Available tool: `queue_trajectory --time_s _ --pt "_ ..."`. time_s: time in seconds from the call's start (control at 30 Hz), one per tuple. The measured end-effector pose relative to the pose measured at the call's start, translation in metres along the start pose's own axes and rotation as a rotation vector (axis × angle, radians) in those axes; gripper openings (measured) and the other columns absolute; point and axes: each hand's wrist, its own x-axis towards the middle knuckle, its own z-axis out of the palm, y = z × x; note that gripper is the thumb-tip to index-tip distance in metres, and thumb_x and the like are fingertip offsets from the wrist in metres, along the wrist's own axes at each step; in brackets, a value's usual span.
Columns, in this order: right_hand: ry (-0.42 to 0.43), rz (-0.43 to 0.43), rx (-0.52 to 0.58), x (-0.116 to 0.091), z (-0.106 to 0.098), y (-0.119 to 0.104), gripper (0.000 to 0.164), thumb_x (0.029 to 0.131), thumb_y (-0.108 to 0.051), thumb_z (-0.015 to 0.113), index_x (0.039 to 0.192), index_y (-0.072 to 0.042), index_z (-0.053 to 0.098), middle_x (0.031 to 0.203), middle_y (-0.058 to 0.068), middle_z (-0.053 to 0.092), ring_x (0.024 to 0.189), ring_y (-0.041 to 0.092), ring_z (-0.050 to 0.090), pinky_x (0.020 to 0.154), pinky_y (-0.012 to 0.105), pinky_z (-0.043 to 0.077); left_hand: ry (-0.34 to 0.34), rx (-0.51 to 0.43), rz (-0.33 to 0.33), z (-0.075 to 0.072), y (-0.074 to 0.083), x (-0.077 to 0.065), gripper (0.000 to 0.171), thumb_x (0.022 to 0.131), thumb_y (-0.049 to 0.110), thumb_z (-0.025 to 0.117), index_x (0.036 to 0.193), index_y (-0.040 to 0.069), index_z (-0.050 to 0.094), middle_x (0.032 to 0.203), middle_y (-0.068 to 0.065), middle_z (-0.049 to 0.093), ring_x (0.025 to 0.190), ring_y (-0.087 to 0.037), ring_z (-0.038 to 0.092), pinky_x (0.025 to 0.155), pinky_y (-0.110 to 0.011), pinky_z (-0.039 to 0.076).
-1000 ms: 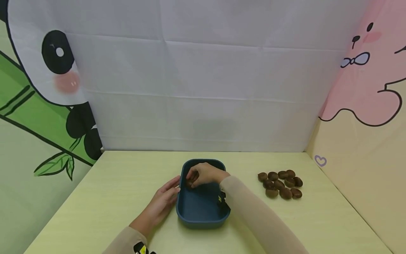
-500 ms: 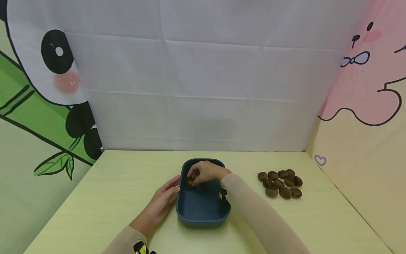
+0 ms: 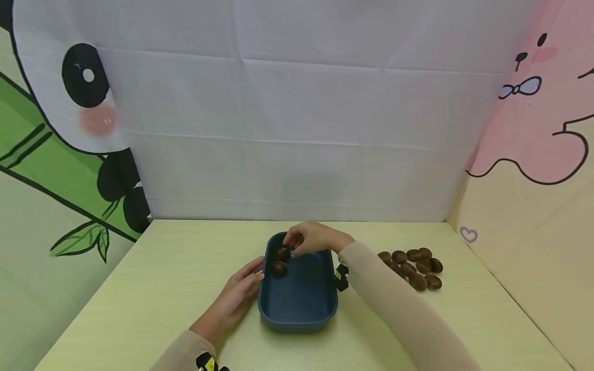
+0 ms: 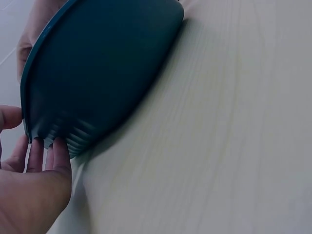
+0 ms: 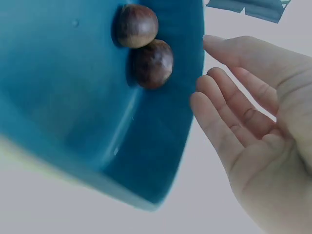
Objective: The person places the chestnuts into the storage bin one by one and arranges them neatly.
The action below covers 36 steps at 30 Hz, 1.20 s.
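Two glossy brown chestnuts lie in the dark blue rectangular box [image 3: 297, 304]: one chestnut [image 3: 279, 269] against its left side, the other chestnut [image 3: 282, 253] just beyond it. They sit side by side in the right wrist view, the upper chestnut [image 5: 137, 26] beside the lower chestnut [image 5: 153, 64]. My right hand [image 3: 315, 238] hovers over the box's far end, fingers loosely bent and parted; the right wrist view finds nothing between them. My left hand [image 3: 238, 291] rests its fingertips on the box's outer left wall, fingers [image 4: 61, 153] fairly straight.
A loose group of several chestnuts [image 3: 417, 282] lies on the pale wooden table [image 3: 139, 288] to the right, partly covered by the right sleeve [image 3: 399, 304]. A white cloth wall [image 3: 297, 144] closes off the table's back edge, with printed side panels left and right.
My right hand has let go of a chestnut inside the box and lifted up, back and to the right, uncovering both chestnuts. My left hand stays in place.
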Motion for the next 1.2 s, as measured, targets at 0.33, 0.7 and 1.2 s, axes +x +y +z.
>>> queue_trajectory --time_s 0.33,0.7,1.2 --pt "0.054 0.011 -0.019 -0.046 -0.025 0.015 0.031 0.089 -0.011 0.077 0.119 -0.01 0.068 0.115 0.01 0.067 0.098 0.013 0.065 0.084 0.028 0.054 -0.007 -0.001 -0.001 0.002 0.004 -0.001 0.056 0.101 0.008 0.052 0.154 0.003 0.035 0.159 -0.015 0.032 0.143 -0.031 0.034 0.116 -0.048 0.025" --pt "0.147 0.075 0.032 -0.117 -0.042 0.054 0.031 0.091 -0.018 0.075 0.121 -0.016 0.067 0.115 -0.001 0.064 0.101 0.016 0.064 0.087 0.035 0.054 0.011 -0.004 0.005 0.002 0.003 -0.001 0.055 0.101 0.007 0.053 0.154 0.003 0.037 0.158 -0.015 0.034 0.14 -0.03 0.038 0.116 -0.048 0.027" --pt "0.213 0.177 0.036 -0.187 -0.018 0.101 0.03 0.091 -0.014 0.074 0.119 -0.004 0.067 0.114 0.012 0.067 0.106 0.031 0.064 0.091 0.043 0.053 0.014 0.005 0.005 0.003 0.002 -0.003 0.055 0.101 0.008 0.054 0.153 0.003 0.037 0.158 -0.015 0.035 0.138 -0.029 0.041 0.114 -0.047 0.031"
